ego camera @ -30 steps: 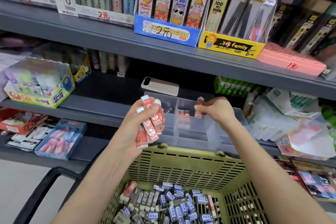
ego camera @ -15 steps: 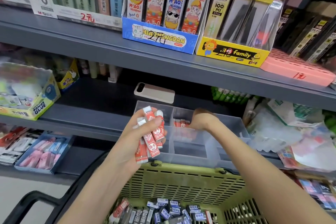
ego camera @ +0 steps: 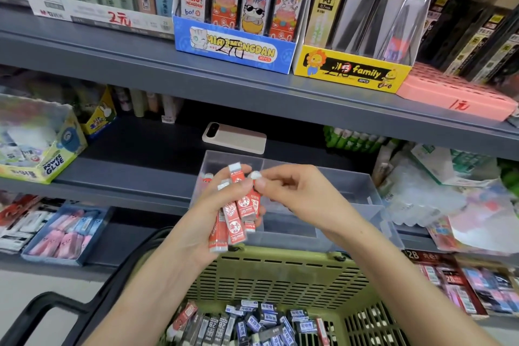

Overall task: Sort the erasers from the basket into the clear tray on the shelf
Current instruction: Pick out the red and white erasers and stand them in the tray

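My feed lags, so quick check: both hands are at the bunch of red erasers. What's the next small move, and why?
Probably draw one eraser out towards the clear tray: the right hand pinches its tip in the bunch the left hand grips, and the tray stands just behind.

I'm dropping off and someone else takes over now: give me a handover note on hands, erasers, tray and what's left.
Left hand grips a bundle of red-sleeved white erasers, upright.
Right hand pinches the white tip of one eraser in that bundle.
Clear plastic compartment tray sits on the grey shelf behind the olive-green plastic basket.
Done: a few red erasers show in the tray's back-left compartment.
Left: the held bundle, plus many blue- and dark-sleeved erasers and a few red ones in the basket.
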{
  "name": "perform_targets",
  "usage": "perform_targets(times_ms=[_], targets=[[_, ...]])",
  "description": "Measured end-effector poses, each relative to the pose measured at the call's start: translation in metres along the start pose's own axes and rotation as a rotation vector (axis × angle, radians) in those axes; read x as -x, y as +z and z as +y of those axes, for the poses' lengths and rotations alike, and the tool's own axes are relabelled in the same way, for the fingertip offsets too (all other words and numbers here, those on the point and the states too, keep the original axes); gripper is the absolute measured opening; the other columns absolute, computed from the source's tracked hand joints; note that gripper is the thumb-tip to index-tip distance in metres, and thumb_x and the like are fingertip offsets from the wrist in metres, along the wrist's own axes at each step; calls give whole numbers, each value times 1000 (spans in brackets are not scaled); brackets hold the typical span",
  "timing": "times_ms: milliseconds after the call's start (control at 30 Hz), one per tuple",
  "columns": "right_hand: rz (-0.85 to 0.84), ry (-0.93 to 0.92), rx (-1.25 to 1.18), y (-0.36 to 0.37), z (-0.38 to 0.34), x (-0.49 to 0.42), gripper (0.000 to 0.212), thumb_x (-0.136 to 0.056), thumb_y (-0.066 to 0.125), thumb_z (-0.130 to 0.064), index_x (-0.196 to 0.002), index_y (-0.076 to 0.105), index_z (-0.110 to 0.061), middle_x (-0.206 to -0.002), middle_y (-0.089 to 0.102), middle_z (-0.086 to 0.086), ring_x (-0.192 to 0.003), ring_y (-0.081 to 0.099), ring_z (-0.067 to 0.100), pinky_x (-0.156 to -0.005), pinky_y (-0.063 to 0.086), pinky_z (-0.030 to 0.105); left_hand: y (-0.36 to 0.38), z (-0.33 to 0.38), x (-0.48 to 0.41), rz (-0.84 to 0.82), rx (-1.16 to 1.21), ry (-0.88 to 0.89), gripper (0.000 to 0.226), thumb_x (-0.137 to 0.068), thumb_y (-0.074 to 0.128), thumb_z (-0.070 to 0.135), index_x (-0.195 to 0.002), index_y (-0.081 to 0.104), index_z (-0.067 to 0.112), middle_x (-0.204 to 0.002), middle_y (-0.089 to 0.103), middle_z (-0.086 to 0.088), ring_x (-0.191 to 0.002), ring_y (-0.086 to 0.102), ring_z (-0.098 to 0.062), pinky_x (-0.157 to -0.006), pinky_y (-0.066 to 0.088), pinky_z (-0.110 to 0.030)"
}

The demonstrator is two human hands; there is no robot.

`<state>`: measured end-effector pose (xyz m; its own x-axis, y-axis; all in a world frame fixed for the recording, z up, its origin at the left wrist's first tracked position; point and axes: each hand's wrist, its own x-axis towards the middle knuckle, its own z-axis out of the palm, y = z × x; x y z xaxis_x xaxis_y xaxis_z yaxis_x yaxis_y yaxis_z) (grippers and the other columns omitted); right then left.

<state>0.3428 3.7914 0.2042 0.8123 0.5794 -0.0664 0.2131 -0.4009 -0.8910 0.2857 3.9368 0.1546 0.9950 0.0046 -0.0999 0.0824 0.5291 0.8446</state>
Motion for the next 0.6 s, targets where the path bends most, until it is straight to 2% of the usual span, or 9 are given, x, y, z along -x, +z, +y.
perform_targets(times_ms=[67,133,233,300,367,400,500,600], targets=[[29,-3,-94,2,1,1,11,-84,68,-22,-92,72,-17,-79,70,3,-59,55,0,-54,41,11,0,-1,0,-15,-18,7,15,-66,71,26,-68,74,41,-72,73,7,-66,70,-8,-54,54,-21],[26,5,-248,1,5,-1,7,-81,69,-14,-88,72,-13,-75,68,-1,-62,55,-1,-52,40,11,-2,-1,0,4,-1,3,14,-66,68,30,-74,74,39,-76,74,4,-69,70,-11,-56,55,-24],[68,48,-574,-8,10,-18,8,-80,66,-7,-87,67,-4,-72,66,5,-62,58,11,-53,47,18,-14,1,1,85,168,-25,32,-62,74,17,-94,68,18,-81,71,-12,-63,69,-23,-53,56,-30],[215,53,-570,-14,14,-37,8,-81,66,-4,-89,66,-4,-71,66,5,-58,58,11,-53,48,16,-24,7,1,154,257,-9,34,-63,76,6,-94,64,14,-78,69,-13,-60,68,-22,-52,56,-30],[321,72,-328,-13,21,-58,20,-79,71,-3,-96,65,-10,-71,66,-1,-61,59,9,-54,47,16,-35,13,2,200,343,38,26,-65,71,11,-90,64,13,-75,69,-11,-60,67,-20,-53,56,-29],[324,82,-159,-10,24,-68,25,-77,73,-6,-99,64,-15,-72,65,-3,-65,59,10,-58,46,17,-40,15,3,216,380,66,24,-66,67,13,-89,63,13,-75,68,-10,-60,67,-19,-54,56,-29],[214,73,429,4,35,-90,18,-77,71,-23,-95,68,-24,-82,68,-7,-81,63,14,-70,45,22,-51,20,4,255,416,113,23,-67,64,15,-90,63,14,-74,68,-9,-59,67,-19,-55,57,-28],[101,12,860,13,40,-100,12,-78,65,-34,-87,71,-28,-96,70,-9,-96,60,15,-70,37,21,-56,20,5,282,418,113,24,-67,64,16,-91,62,15,-75,68,-9,-60,67,-19,-54,57,-27]])
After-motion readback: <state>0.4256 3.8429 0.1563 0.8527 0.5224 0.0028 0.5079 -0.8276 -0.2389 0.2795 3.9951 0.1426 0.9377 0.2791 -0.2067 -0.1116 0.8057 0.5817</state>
